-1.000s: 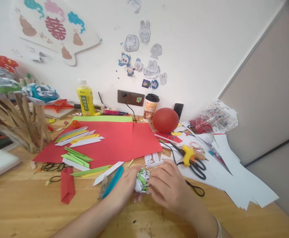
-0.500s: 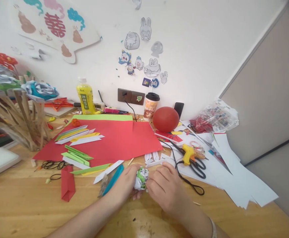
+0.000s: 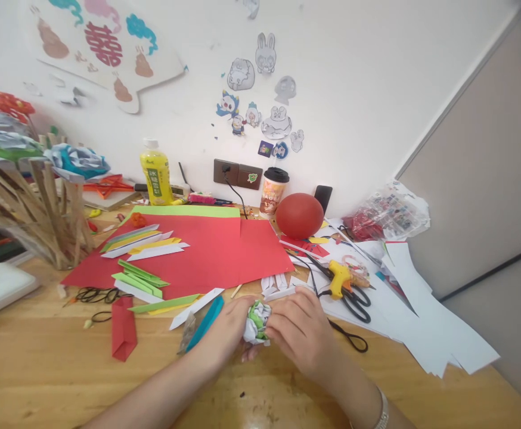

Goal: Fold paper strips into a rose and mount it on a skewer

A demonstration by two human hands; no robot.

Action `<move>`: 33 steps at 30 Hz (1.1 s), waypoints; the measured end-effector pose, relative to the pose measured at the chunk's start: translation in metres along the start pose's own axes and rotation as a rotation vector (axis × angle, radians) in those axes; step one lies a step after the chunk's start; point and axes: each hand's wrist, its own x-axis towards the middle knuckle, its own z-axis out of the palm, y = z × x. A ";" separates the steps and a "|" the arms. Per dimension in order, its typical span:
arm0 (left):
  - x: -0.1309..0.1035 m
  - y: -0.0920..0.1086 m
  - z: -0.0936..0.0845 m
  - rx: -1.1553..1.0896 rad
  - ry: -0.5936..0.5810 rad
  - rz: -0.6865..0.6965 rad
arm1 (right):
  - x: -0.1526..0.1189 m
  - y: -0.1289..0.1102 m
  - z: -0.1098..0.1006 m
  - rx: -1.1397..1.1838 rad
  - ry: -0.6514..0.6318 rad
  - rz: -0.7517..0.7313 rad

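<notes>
A small paper flower point(image 3: 257, 323) of crumpled white and green strips is held low over the table in the middle of the head view. My left hand point(image 3: 231, 326) wraps round its left side, with fingertips showing beneath it. From the right, my right hand point(image 3: 300, 330) pinches the flower's edge with curled fingers; the exact spot of contact is partly hidden. Left of my hands lie a folded blue paper strip point(image 3: 204, 325) and white, green and yellow folded strips point(image 3: 166, 305). Farther left is a folded red paper piece point(image 3: 123, 330).
Large red sheets point(image 3: 207, 253) cover the table's back. A yellow glue gun point(image 3: 340, 280) and black-handled scissors point(image 3: 356, 307) lie right, on white paper point(image 3: 425, 322). Behind stand a red balloon point(image 3: 300, 215), a lidded cup point(image 3: 273, 193) and a yellow bottle point(image 3: 156, 176). Paper flowers on sticks point(image 3: 50, 220) stand left.
My right hand has shifted slightly and its fingers have moved a little at the flower's edge. The flower stays in my left hand; the camera view has moved slightly.
</notes>
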 end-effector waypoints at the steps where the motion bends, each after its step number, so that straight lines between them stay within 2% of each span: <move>1: 0.001 -0.001 0.000 0.011 -0.007 0.000 | 0.000 0.000 0.000 -0.007 -0.001 -0.006; 8: 0.001 -0.002 -0.001 0.017 0.005 0.016 | 0.001 0.000 0.000 0.072 0.002 0.013; 10: -0.001 0.000 0.000 0.032 0.035 0.009 | 0.002 -0.002 -0.001 0.220 -0.041 0.122; 14: -0.002 0.002 0.001 0.064 0.085 -0.004 | 0.004 -0.004 -0.004 0.588 -0.139 0.474; 18: 0.000 0.002 0.001 0.094 0.072 0.011 | 0.002 0.000 -0.001 0.819 -0.181 0.632; 23: 0.001 0.001 0.000 0.104 0.022 0.027 | -0.001 0.004 0.003 0.975 -0.185 0.672; 30: -0.001 0.001 -0.002 0.103 0.036 0.077 | 0.004 0.000 -0.004 0.863 -0.186 0.613; 33: -0.002 0.003 0.000 0.079 -0.018 0.041 | 0.004 0.002 -0.008 0.838 -0.136 0.544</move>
